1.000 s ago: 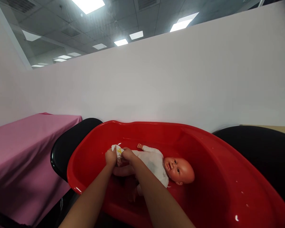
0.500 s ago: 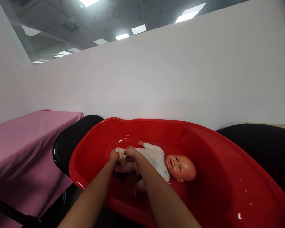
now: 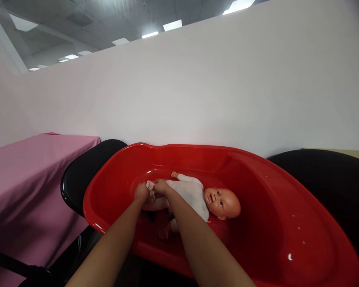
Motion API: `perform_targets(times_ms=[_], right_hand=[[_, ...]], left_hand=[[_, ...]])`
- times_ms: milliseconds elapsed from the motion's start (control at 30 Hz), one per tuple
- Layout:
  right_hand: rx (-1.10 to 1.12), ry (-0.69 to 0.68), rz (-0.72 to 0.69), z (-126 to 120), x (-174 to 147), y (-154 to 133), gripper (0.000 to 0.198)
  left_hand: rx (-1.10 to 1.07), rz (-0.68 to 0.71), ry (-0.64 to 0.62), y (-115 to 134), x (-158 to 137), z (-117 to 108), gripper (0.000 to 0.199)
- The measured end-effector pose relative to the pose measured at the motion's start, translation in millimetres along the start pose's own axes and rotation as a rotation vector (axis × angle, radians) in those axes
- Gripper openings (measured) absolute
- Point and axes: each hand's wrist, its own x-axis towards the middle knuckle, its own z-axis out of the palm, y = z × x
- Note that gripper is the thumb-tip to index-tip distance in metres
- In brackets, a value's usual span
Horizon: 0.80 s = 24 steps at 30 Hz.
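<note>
Both hands, left (image 3: 141, 193) and right (image 3: 161, 187), pinch one small white cloth (image 3: 150, 185) together at the doll's (image 3: 194, 196) legs, mid-tub (image 3: 257, 175) toward its left end. Judged best: keep both grips close, tugging evenly so the doll stays flat

Head camera, facing forward-down, close over red tub (image 3: 257, 191); single view.

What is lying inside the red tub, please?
A baby doll in white lies on its back in the red tub; both hands cover a small white cloth at its feet.
</note>
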Motion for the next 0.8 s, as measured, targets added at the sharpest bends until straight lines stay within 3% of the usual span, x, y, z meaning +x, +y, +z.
perform_targets(times_ms=[200, 367, 567, 667, 800], right_hand=[[-0.356, 0.308, -0.124, -30, 7, 5, 0.041], [-0.607, 0.401, -0.06, -51, 0, 22, 0.049], [-0.781, 0.333, 0.109, -73, 9, 47, 0.052], [-0.844, 0.231, 0.179, -77, 17, 51, 0.06], [-0.886, 0.139, 0.206, -77, 22, 49, 0.06]], left_hand=[[0.06, 0.063, 0.06, 14, -10, -9, 0.032], [-0.014, 0.185, 0.164, 30, -19, -16, 0.036], [-0.485, 0.38, 0.286, 39, -19, -11, 0.042], [-0.677, 0.418, 0.242, 40, -19, -5, 0.043], [-0.759, 0.415, 0.145, 43, -23, -2, 0.038]])
